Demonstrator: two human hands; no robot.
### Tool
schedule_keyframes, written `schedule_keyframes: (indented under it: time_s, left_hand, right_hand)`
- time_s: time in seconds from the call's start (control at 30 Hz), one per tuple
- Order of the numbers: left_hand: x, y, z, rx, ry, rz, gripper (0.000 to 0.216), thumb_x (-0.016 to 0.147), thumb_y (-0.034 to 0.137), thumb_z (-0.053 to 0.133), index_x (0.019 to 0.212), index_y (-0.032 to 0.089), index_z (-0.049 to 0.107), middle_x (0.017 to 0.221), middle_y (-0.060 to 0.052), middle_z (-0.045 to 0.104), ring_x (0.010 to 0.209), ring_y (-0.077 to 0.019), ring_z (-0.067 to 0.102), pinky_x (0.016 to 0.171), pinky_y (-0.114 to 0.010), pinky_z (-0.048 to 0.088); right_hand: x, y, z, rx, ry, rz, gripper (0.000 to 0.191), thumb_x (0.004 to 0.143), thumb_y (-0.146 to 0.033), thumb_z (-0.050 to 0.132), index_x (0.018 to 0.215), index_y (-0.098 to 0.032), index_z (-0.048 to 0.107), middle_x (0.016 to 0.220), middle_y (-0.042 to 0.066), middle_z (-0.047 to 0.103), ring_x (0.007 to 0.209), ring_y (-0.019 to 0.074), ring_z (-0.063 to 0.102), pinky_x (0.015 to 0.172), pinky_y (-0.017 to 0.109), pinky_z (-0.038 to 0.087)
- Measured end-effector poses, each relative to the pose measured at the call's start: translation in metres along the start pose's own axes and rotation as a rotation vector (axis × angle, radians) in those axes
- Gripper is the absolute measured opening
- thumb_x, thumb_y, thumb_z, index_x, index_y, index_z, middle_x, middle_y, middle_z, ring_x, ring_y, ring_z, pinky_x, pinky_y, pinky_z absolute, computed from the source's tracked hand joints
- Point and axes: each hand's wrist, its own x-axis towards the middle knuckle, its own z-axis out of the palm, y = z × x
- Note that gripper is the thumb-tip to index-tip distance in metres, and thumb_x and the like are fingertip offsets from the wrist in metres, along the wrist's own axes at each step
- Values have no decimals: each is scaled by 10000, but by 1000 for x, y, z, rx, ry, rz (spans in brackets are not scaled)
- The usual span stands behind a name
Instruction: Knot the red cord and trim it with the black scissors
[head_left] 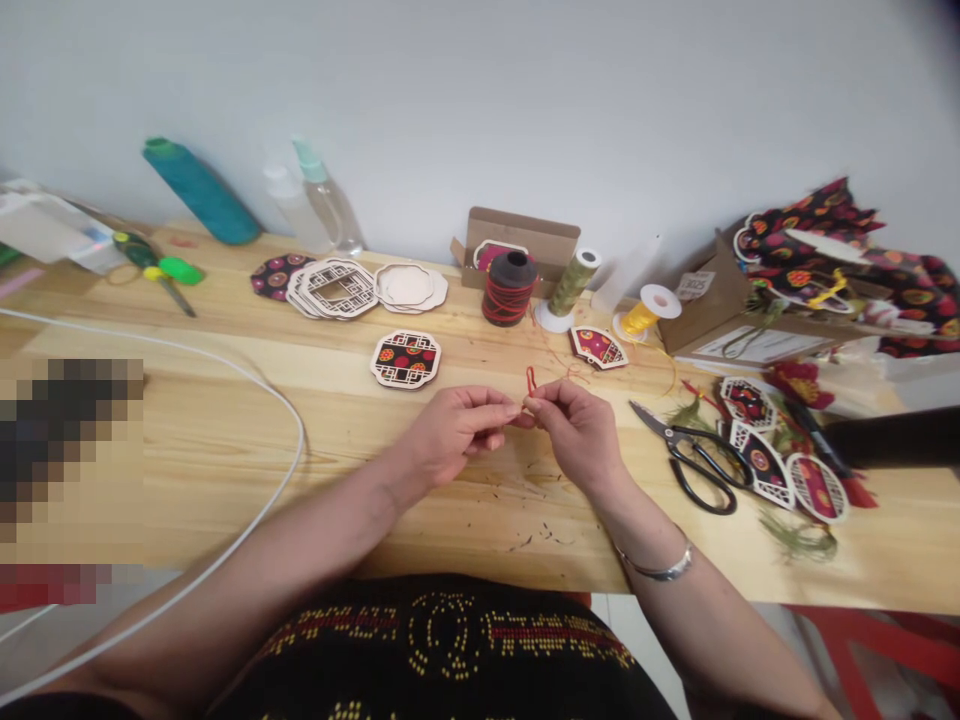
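Note:
Over the middle of the wooden table, my left hand (469,430) and my right hand (577,430) meet fingertip to fingertip. Both pinch a short red cord (531,381), whose small loop sticks up above the right fingers. The rest of the cord is hidden by the fingers. Behind my left hand lies a patterned ornament (406,359) with a white lattice frame. Beyond my right hand is a fan-shaped ornament (598,347) in red fabric. Black-handled scissors (694,460) lie to the right of my right hand, blades pointing toward it.
A red-and-black thread spool (510,288), a green spool (574,285) and a yellow spool (645,312) stand at the back. Lattice frames (334,289) are stacked left of them. A cardboard box (705,310) holds fabric at right. A white cable (289,400) curves across the left.

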Motion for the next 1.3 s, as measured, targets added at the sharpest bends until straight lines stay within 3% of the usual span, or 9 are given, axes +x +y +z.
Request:
schedule_keyframes:
  time_s: [0.2, 0.3, 0.43, 0.53, 0.87, 1.13, 1.3]
  left_hand:
    - [-1, -3, 1, 212, 59, 98, 125, 670, 264, 717, 703, 144, 703, 606, -11, 625, 475, -60, 450, 431, -194, 287]
    - [-2, -6, 1, 552, 134, 391, 75, 726, 239, 679, 738, 173, 714, 663, -17, 646, 609, -112, 550, 568, -246, 429]
    - [-3, -15, -2, 1020, 203, 876, 144, 826, 184, 569, 821, 192, 713, 784, -45, 662, 728, -140, 593, 672, -278, 478]
    - [-3, -21, -6, 1232, 194, 1044, 190, 867, 161, 505, 883, 171, 694, 819, -63, 647, 747, -142, 589, 676, -274, 486]
    - [-2, -25, -9, 1513, 159, 1158, 221, 888, 127, 439, 892, 108, 659, 832, -104, 633, 761, -171, 573, 677, -297, 488]
    - [-2, -23, -7, 1391, 184, 1105, 187, 860, 140, 470, 856, 132, 658, 853, -95, 613, 778, -171, 571, 693, -303, 493]
    - [0, -18, -7, 1288, 333, 1021, 153, 838, 153, 503, 844, 145, 656, 830, -75, 610, 778, -169, 580, 736, -323, 500]
  right_hand:
    - [0, -2, 0, -51, 28, -25, 118, 756, -269, 602, 689, -172, 603, 576, -23, 570, 521, 97, 469, 526, 232, 381]
    - [0, -3, -1, -18, 18, -5, 125, 752, -282, 601, 689, -175, 594, 546, -33, 539, 505, 96, 460, 512, 230, 381]
    - [0, -3, 1, 78, -4, 46, 128, 745, -300, 599, 700, -181, 579, 520, -39, 524, 484, 97, 467, 495, 231, 388]
    - [0, 1, 3, 110, 3, 62, 133, 739, -310, 605, 710, -183, 576, 527, -37, 532, 485, 99, 472, 495, 233, 393]
    - [0, 8, 10, 47, 45, 50, 127, 743, -311, 599, 730, -187, 576, 610, -9, 568, 560, 125, 506, 530, 253, 405]
    - [1, 11, 9, 57, 31, 21, 121, 755, -308, 587, 735, -192, 560, 590, -25, 546, 523, 110, 470, 502, 240, 381]
    - [2, 11, 8, 32, 39, 5, 119, 763, -309, 582, 754, -191, 566, 580, -31, 533, 520, 110, 459, 506, 243, 375]
